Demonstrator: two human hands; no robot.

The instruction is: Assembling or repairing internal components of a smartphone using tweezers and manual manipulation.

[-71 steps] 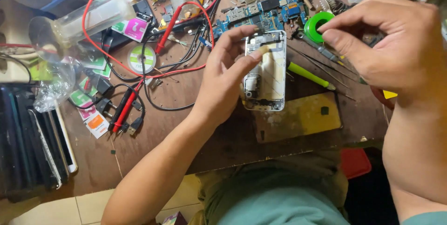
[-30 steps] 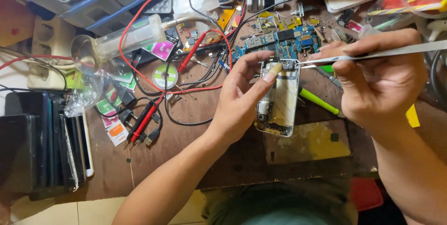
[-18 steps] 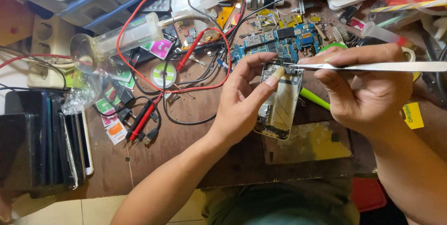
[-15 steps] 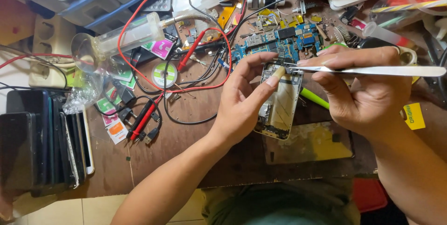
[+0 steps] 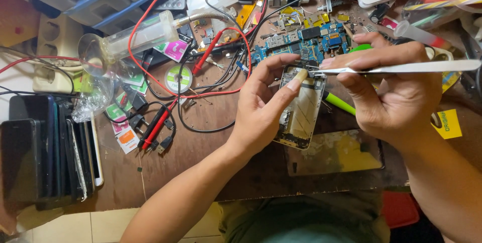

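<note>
Fingers of the left hand (image 5: 261,107) grip an opened phone frame (image 5: 301,115) over the desk (image 5: 201,167); right hand (image 5: 396,97) pinches metal tweezers (image 5: 401,67) (tip hidden at the frame's top edge).

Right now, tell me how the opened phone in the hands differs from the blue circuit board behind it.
The opened phone is a pale, long frame held by the left hand; the blue circuit board is bare, dark blue and lies loose on the bench. The right hand points metal tweezers at the phone's top edge; nothing touches the board. Both show exposed electronics.
</note>
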